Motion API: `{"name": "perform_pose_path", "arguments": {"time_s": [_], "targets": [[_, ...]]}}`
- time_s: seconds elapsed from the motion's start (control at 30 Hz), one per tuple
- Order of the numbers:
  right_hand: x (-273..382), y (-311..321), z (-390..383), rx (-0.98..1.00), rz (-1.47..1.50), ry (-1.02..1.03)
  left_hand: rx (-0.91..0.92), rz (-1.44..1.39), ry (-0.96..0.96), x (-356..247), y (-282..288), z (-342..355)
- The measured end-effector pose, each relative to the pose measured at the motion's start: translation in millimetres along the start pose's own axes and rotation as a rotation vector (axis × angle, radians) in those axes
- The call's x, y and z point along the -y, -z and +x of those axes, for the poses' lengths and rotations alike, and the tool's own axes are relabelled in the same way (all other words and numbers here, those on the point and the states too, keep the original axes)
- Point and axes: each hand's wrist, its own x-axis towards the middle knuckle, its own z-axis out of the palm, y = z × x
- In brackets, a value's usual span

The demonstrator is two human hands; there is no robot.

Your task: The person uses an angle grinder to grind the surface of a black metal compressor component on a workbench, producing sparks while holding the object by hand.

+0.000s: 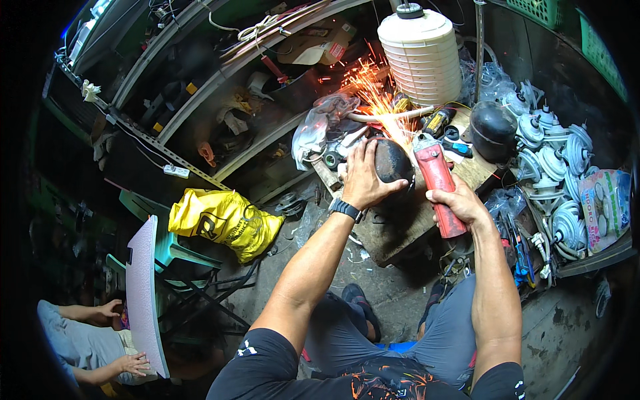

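Note:
My right hand grips the red body of an angle grinder. The grinder's head lies against the far right side of a dark rounded metal piece, and orange sparks spray away from it to the far left. My left hand clasps that piece from its left side, thumb stretched across its near side and fingers over the top. The grinding disc itself is hidden in the glare. Beneath is a low wooden work table. A second dark dome-shaped piece rests on its right end.
A ribbed white tank stands behind the table. Piled metal parts crowd the right, beside hand tools. Shelving lines the far left. A yellow sack sits left. Another person is at lower left beside a pale panel.

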Motion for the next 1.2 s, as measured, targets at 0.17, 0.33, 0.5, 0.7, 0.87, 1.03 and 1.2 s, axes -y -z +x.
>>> {"name": "perform_pose_path", "arguments": {"time_s": [0.17,0.33,0.5,0.7,0.87,1.03,1.2], "targets": [[-15,6,7,-0.006,-0.084,0.073,-0.014,0.012,-0.023,2,-2,2],[-15,7,12,-0.006,-0.09,0.077,-0.034,-0.026,-0.048,5,-1,0],[-7,1,22,0.01,-0.042,0.062,-0.035,0.017,-0.03,5,-3,0],[-15,3,31,-0.029,-0.05,0.097,-0.029,0.005,-0.024,-2,-4,1],[-11,0,16,-0.032,-0.095,0.073,-0.042,0.011,-0.021,5,-3,-1],[-12,0,6,0.004,-0.041,0.062,-0.038,0.01,-0.029,2,-2,0],[-13,0,2,-0.014,-0.077,0.084,-0.037,0.024,-0.018,1,-2,0]]}}
